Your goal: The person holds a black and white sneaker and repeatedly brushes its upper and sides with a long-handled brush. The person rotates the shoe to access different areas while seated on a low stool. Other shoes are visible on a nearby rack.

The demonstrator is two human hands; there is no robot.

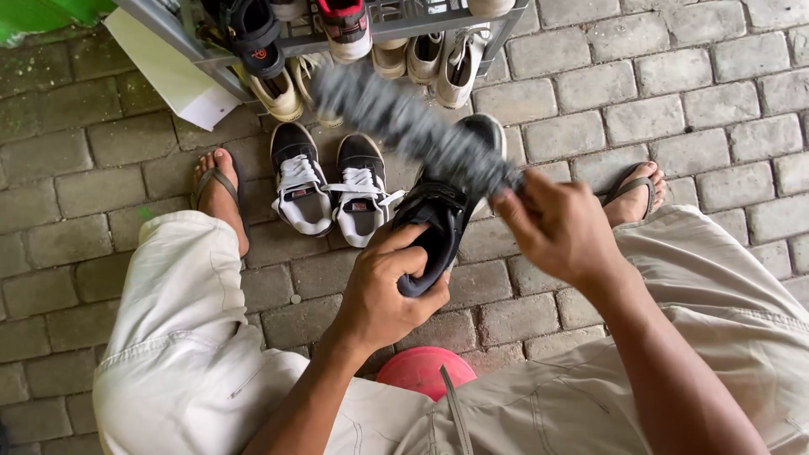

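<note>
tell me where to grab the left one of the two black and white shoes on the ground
Take the left black and white shoe by its open collar at the near, heel end, coming down from above. Its toe points toward the shoe rack, and its partner crowds its right side, so the heel and left side look freest for the hands.

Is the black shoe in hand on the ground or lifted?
Lifted. The left hand grips the black shoe by its heel above the pavers, while the right hand holds a grey lace over it.
</note>
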